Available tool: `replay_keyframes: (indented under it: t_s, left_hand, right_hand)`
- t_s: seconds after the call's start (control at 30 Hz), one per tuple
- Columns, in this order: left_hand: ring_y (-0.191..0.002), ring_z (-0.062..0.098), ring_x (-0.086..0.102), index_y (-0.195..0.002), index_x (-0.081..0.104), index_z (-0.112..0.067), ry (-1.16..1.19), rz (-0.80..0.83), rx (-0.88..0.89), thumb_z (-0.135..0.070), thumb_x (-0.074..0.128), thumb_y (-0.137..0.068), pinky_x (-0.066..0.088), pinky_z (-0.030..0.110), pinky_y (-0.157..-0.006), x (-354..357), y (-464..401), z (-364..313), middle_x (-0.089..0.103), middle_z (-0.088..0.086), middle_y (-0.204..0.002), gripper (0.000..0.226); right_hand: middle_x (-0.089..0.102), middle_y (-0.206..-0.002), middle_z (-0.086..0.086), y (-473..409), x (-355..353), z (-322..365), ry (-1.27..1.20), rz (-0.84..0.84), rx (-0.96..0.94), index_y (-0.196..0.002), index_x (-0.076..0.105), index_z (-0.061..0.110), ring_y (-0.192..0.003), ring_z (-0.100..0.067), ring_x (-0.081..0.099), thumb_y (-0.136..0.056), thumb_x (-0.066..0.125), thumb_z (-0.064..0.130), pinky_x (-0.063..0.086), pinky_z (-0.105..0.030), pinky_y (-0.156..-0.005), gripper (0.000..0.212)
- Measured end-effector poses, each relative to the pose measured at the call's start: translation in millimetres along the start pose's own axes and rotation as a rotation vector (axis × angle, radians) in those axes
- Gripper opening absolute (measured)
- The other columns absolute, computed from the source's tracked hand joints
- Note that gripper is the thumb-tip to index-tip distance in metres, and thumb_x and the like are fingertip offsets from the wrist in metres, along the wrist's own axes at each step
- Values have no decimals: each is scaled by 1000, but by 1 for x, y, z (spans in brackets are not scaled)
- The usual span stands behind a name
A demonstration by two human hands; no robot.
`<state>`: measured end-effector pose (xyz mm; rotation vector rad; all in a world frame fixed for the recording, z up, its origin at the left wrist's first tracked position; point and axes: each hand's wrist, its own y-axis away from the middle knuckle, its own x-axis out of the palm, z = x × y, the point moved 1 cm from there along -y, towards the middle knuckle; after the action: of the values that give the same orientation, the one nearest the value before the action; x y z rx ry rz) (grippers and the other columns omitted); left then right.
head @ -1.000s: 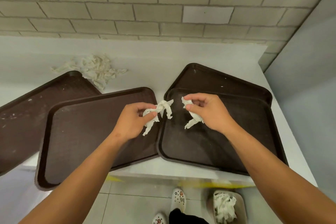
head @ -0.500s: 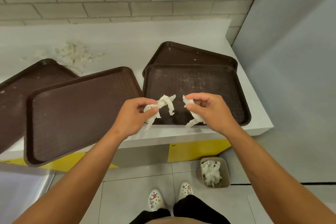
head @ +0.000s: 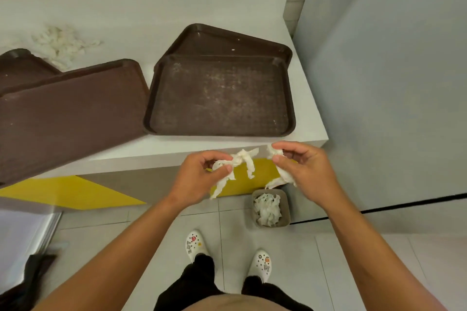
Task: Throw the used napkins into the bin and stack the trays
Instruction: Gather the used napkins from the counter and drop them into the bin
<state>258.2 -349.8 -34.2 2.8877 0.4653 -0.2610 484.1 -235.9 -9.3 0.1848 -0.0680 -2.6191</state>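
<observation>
1. the left hand (head: 202,174) is pinching one crumpled napkin (head: 236,168) and the right hand (head: 302,171) is pinching another napkin (head: 279,174), both out in front of the counter edge.
2. the bin (head: 284,206) is sitting on the floor just under the right hand, already holding white paper. i think the hands should be moving right over it and then letting go, so nothing is falling on the floor.
3. the trays (head: 219,98) are lying on the counter (head: 307,98), not stacked neatly yet.
4. a pile of napkins (head: 63,44) is waiting far back on the left.
</observation>
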Motion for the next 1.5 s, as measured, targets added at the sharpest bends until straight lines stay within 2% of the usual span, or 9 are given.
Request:
replay_keyframes:
  t_s: [0.13,0.27,0.5,0.6,0.7,0.8,1.03,1.23,1.5]
  left_hand:
    - [-92,40,66,-92,80,-31,19,-32,-69,-11,79,-85,56,48,-82,52,21,22,77,1,-98,22]
    - [-84,12,65,-92,77,-34,-31,-17,-163,-15,78,-87,53,20,-73,92,33,53,74,-21,-98,20]
    - [-77,0,65,-94,78,-24,-115,17,-288,-14,78,-86,53,16,-73,149,20,136,76,-10,-96,13]
    - [-74,-5,63,-93,78,-19,-180,60,-346,-11,77,-86,51,17,-72,170,1,180,75,-9,-95,11]
    - [-72,-9,62,-90,76,-16,-206,87,-377,-5,75,-85,47,13,-69,188,-17,222,74,-3,-89,12]
    - [-71,-15,61,-91,77,-11,-247,80,-425,-3,73,-86,44,4,-67,204,-36,262,71,-8,-84,10]
    - [-89,11,67,-97,79,-15,-378,139,-512,-11,68,-86,48,12,-76,234,-58,361,75,-3,-95,16]
    - [-94,13,66,-100,77,-15,-441,192,-465,-13,68,-88,37,-1,-71,261,-82,411,74,1,-101,15]
    - [-119,23,59,-128,64,-18,-505,295,-359,-25,73,-88,47,30,-102,297,-125,431,60,6,-132,42]
  right_hand:
    - [77,-95,9,17,-34,-39,29,27,60,-101,80,32,-94,-24,69,-84,79,9,57,-34,-87,29]
    - [68,-79,29,27,-54,-82,107,67,140,-98,76,31,-78,-2,58,-86,77,5,49,-16,-78,29]
    - [64,-72,32,25,-68,-198,202,25,303,-98,76,33,-76,-7,58,-86,78,10,49,-23,-76,25]
    - [69,-80,22,13,-67,-256,212,-36,384,-93,74,37,-78,-5,63,-85,78,7,52,-25,-77,31]
    - [69,-87,15,1,-67,-304,249,-74,429,-94,73,32,-74,9,61,-85,77,5,47,-14,-73,29]
    - [72,-97,6,-11,-67,-355,284,-69,468,-99,74,26,-81,3,63,-85,77,6,47,-12,-75,25]
    - [72,-98,4,-35,-59,-461,301,-49,543,-98,74,24,-90,-13,67,-85,75,4,49,-17,-80,24]
    - [67,-123,-2,-55,-61,-516,383,6,564,-123,68,16,-113,-16,62,-97,61,11,42,-12,-84,28]
    - [71,-123,-2,-38,-66,-526,295,-97,541,-119,71,18,-114,-18,65,-98,59,11,53,-35,-100,25]
